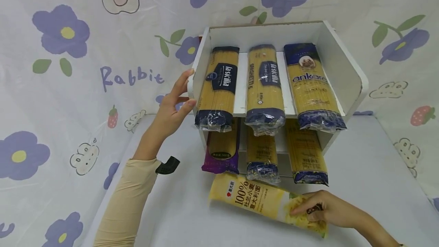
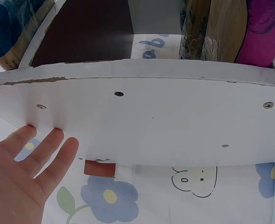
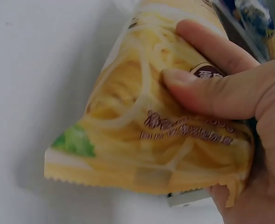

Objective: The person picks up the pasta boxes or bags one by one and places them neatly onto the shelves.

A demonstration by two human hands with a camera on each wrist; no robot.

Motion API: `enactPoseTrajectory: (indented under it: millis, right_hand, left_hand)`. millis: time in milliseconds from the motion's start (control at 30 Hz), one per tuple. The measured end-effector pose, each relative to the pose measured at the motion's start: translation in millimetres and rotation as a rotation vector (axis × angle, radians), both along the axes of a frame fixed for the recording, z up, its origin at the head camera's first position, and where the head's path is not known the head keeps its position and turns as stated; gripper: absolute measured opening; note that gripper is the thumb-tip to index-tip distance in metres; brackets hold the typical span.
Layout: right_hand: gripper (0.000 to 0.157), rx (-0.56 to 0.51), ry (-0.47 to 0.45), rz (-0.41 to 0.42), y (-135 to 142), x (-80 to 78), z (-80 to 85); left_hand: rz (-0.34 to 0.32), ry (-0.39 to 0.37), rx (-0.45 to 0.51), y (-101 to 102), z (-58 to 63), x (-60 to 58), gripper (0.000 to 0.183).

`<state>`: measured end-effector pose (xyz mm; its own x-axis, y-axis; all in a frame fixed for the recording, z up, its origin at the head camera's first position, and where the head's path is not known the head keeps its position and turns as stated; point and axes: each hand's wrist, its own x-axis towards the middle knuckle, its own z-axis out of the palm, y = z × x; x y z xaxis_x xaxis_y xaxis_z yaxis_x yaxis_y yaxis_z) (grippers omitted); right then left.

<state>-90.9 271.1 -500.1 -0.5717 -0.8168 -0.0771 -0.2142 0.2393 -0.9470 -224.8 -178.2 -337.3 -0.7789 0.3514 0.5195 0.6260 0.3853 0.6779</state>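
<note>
My right hand (image 1: 327,209) holds the right end of a yellow pack of pasta (image 1: 253,197), thumb across its front. The pack lies slantwise before the shelf's lower level. In the right wrist view the thumb and a finger of the right hand (image 3: 221,88) press on the pasta pack (image 3: 128,102), above its crimped end. My left hand (image 1: 173,109) touches the left side panel of a white two-level shelf (image 1: 346,68). In the left wrist view, fairly straight fingers of the left hand (image 2: 30,172) rest against the panel's outer face (image 2: 165,121).
On the upper level lie two La Sicilia spaghetti packs (image 1: 219,83) (image 1: 265,83) and a blue-ended Ankara pack (image 1: 313,83). Below are a purple-ended pack (image 1: 221,151) and two spaghetti packs (image 1: 262,155) (image 1: 306,155). A flower-print cloth (image 1: 61,125) hangs behind the white table (image 1: 178,209).
</note>
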Motion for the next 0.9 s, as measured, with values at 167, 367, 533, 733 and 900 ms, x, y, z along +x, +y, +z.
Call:
enactPoseTrajectory:
  millis: [167,367,533,733,900]
  right_hand:
    - [0.034,-0.045,-0.097,-0.018,4.9,-2.7,-13.2]
    - [0.036,-0.082,-0.134,-0.085,7.1,-0.2,-30.4]
    - [0.037,-0.071,-0.189,-0.187,7.6,5.3,-42.4]
    - [0.039,0.036,-0.153,-0.403,5.2,15.0,-49.7]
    - [0.044,0.094,-0.187,-0.582,-0.6,24.0,-53.0]
  left_hand:
    - [0.005,-0.005,-0.001,1.4,-0.1,-0.4,0.084]
    - [0.002,0.000,0.003,1.0,-0.6,-0.5,0.084]
    - [0.000,-0.004,-0.003,0.8,-0.7,-0.3,0.083]
    - [0.012,-0.007,-0.013,0.7,-0.2,-0.4,0.084]
    - [0.009,-0.007,-0.009,0.1,0.3,0.0,0.084]
